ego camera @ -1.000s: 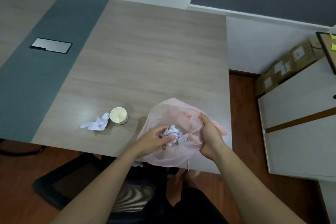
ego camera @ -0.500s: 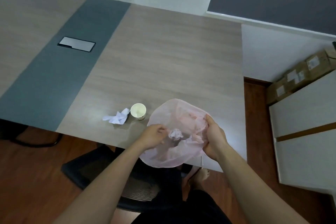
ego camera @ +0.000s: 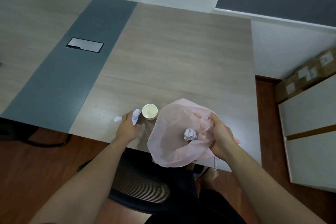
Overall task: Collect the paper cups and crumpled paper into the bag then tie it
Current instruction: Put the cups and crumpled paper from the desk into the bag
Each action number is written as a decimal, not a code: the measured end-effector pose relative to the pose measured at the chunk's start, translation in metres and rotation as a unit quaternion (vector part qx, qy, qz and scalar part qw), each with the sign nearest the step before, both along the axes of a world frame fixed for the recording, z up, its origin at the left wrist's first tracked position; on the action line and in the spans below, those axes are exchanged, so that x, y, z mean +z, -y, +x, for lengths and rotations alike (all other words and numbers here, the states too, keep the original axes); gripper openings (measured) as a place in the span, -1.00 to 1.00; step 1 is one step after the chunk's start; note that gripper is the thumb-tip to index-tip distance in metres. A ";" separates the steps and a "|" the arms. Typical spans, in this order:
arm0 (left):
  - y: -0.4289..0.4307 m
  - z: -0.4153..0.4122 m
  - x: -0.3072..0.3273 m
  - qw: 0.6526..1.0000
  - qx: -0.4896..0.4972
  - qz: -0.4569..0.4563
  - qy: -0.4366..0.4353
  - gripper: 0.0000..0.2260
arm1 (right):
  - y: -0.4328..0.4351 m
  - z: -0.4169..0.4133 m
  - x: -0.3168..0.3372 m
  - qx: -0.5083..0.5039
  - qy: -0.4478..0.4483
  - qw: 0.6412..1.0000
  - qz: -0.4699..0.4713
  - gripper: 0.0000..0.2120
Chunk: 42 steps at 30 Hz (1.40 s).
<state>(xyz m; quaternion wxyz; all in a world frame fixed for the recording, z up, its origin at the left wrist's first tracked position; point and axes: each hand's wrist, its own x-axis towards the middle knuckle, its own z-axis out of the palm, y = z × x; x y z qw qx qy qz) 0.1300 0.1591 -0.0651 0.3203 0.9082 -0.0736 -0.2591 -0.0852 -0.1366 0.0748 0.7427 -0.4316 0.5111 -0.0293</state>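
A thin pink plastic bag (ego camera: 169,140) hangs open over the table's near edge. My right hand (ego camera: 219,137) grips its right rim. One crumpled paper ball (ego camera: 190,134) lies inside the bag. Left of the bag a white paper cup (ego camera: 149,111) stands upright on the table. Beside the cup lies a crumpled white paper (ego camera: 135,116). My left hand (ego camera: 127,126) reaches over that paper with relaxed fingers touching it; part of the paper is hidden under the fingers.
The wooden table (ego camera: 181,60) has a grey strip with a metal cable hatch (ego camera: 85,45) at the left. A black chair (ego camera: 141,189) sits under the near edge. White cabinets (ego camera: 312,129) and cardboard boxes (ego camera: 307,76) stand to the right.
My left hand let go of a paper ball inside the bag, left the bag and moved left to the crumpled paper by the cup. My right hand kept hold of the bag rim.
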 end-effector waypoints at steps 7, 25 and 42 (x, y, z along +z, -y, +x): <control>-0.015 -0.008 -0.036 0.991 -0.040 0.130 0.014 -0.35 | 0.003 -0.002 -0.020 0.024 -0.018 1.000 -0.002 -0.41; 0.066 -0.083 0.081 0.923 -0.028 -0.231 -0.306 -0.70 | -0.004 0.004 -0.026 0.043 -0.056 0.997 -0.023 -0.30; 0.120 -0.091 0.061 0.952 -0.123 -0.019 -0.278 -0.44 | 0.001 -0.005 -0.021 0.037 -0.057 0.998 -0.018 -0.31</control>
